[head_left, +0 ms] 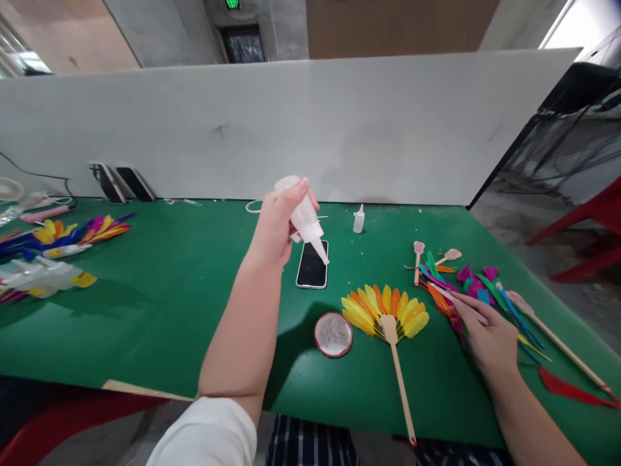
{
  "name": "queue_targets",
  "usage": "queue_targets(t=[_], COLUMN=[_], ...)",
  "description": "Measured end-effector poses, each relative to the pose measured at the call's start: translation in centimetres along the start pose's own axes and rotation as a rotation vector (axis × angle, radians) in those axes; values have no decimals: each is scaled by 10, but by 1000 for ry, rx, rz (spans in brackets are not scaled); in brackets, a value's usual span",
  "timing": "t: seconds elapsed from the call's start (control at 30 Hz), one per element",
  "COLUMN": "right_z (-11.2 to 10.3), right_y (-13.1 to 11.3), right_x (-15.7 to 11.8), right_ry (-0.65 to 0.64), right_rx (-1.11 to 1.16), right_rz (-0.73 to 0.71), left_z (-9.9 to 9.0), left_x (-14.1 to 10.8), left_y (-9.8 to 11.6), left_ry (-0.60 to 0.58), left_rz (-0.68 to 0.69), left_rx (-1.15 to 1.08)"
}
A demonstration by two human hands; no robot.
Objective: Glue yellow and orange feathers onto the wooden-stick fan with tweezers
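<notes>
My left hand (281,220) is closed around a white squeeze bottle (306,217), held in the air with its nozzle slanting down over a phone (312,275). My right hand (488,333) grips a slim pale tool (468,305) that looks like tweezers, its tip among loose coloured feathers (439,294). Between the hands lies a fan of yellow and orange feathers (385,301), spread around the head of a wooden stick (398,375). Left of the fan is a small round dish (333,334) with a red rim and a greyish-white inside.
A small white bottle (358,220) stands near the white partition (291,129). Short sticks with pinkish heads (418,249) and a long stick (557,336) lie at the right. Bottles (43,277) and feather bundles (104,228) sit at the left of the green table (160,310); two phones (134,184) lean behind.
</notes>
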State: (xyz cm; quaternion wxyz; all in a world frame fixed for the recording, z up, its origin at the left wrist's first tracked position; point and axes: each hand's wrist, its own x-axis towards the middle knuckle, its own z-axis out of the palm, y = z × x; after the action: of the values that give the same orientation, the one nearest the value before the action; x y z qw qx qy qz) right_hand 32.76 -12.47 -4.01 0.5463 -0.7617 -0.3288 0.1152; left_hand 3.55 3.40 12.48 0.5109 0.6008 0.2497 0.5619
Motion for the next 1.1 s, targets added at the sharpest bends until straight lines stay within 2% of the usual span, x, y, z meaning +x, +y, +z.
queue_targets(t=[0.4, 0.57, 0.73, 1.1], right_z=[-1, -2, -2, -2], right_y=[5, 6, 5, 4], right_x=[3, 3, 3, 4], right_ry=[-27, -37, -27, -34], right_rx=[-71, -86, -68, -119], right_rz=[13, 43, 12, 18], left_z=[14, 14, 16, 13], left_x=[0, 0, -2, -6], left_y=[1, -1, 2, 7], left_ry=[29, 15, 7, -93], left_rz=[-321, -342, -332, -384], left_rx=[-364, -412, -447, -614])
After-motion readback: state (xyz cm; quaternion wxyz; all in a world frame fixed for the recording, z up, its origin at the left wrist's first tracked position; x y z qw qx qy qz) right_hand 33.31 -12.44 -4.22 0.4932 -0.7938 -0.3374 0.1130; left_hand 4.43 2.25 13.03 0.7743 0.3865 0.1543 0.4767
